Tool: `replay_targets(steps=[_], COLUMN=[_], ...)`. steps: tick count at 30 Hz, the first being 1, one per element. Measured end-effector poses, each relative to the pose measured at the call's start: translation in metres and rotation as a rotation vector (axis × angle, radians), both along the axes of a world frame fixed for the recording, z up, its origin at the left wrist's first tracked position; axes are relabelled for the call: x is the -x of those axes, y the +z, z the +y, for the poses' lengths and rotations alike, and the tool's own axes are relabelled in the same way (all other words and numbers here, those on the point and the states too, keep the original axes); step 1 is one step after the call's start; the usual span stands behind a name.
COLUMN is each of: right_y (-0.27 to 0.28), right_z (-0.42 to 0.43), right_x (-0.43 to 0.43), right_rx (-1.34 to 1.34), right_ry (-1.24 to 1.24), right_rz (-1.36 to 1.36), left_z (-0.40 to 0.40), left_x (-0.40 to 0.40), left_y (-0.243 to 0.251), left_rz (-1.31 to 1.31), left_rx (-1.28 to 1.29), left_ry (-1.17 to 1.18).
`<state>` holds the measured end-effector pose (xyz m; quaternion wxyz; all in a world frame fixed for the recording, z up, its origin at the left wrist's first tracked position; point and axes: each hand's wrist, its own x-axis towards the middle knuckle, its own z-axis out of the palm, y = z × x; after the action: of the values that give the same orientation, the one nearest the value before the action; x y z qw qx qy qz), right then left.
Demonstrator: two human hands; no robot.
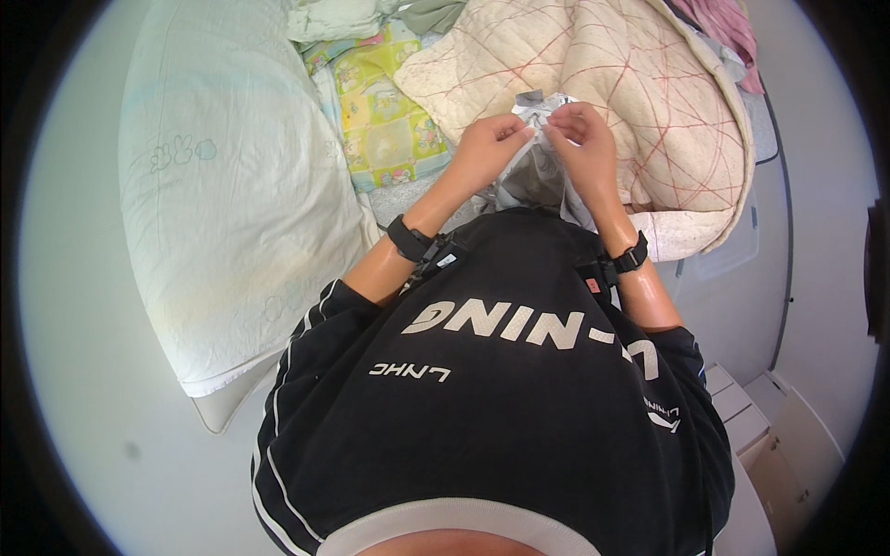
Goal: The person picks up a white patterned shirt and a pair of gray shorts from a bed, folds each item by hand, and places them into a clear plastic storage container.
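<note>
My left hand (488, 149) and my right hand (585, 148) are raised close together in front of my chest. Between them hangs a crumpled white and grey cloth piece (535, 170), possibly a garment. The fingertips of both hands pinch its upper edge, with the thumbs almost meeting. Its lower part drops towards my lap and is partly hidden by my black shirt. Just behind the hands lies a thick cream quilt (514, 59) with a red line pattern.
On the left, a mattress or cushion under a pale sheet (236, 208) reaches towards me. Folded yellow-green printed fabric (389, 111) lies beside it, near white folded cloth (341, 19). Pink fabric (723, 35) rests at the far right. A white cabinet with an open door (799, 452) stands lower right.
</note>
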<state>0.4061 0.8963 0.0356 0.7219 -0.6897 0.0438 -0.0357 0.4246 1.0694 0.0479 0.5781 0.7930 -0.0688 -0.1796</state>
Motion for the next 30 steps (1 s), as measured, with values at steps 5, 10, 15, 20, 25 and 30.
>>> replay_targets(steps=[5,10,15,20,25,30], right_y=[0.008,0.01,0.008,0.007,0.011,0.008], right_z=[0.003,0.007,0.008,0.012,0.013,0.007], right_x=[0.002,0.005,0.004,0.005,0.005,0.003], right_rx=[0.117,0.162,0.133,0.123,0.128,0.053], right_ry=[0.002,-0.012,-0.011,-0.031,-0.025,0.034], right_rz=[-0.027,-0.045,-0.062,-0.033,-0.011,0.152], left_z=[0.0,-0.001,-0.003,-0.007,-0.007,-0.002], left_x=[-0.002,-0.002,0.001,0.006,0.002,0.001], left_y=[-0.002,-0.004,-0.003,0.006,0.0,-0.009], left_rz=[0.024,0.016,-0.099,-0.12,-0.152,-0.123], left_rx=[-0.017,-0.038,-0.095,-0.161,-0.213,-0.052], left_ry=[0.007,0.013,0.065,0.109,0.125,0.074])
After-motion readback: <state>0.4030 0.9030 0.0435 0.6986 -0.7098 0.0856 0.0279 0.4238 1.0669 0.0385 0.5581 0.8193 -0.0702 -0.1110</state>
